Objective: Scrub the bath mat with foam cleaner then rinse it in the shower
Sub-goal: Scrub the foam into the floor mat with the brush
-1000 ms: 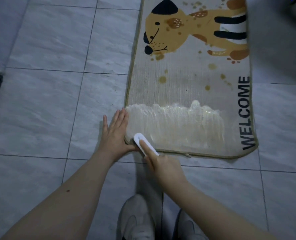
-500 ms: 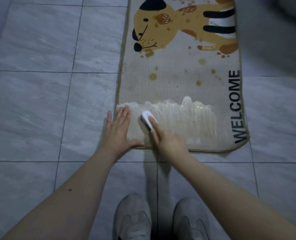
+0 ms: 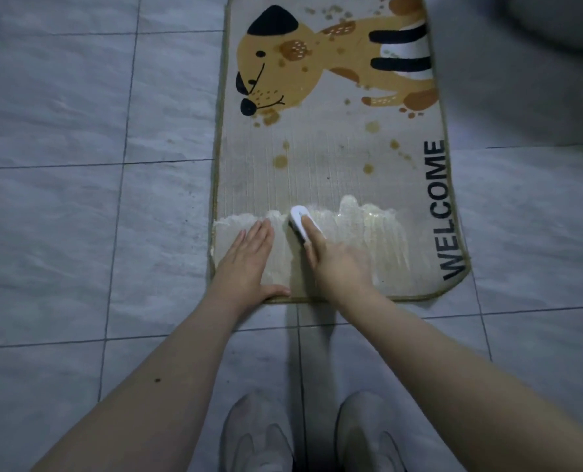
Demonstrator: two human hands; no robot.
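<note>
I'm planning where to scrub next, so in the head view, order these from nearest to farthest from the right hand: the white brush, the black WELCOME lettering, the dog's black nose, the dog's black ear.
1. White plastic scrub brush: under the right hand, in its grip.
2. Black WELCOME lettering: to its right, along the mat edge.
3. Dog's black nose: ahead, slightly left.
4. Dog's black ear: at the top of the view.

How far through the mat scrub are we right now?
Done: foam is spread over the near strip of the bath mat. In hand: the right hand holds the white brush at the foam's far edge; the left hand presses the mat flat. Left: brown stains beyond the foam, then rinsing.
</note>
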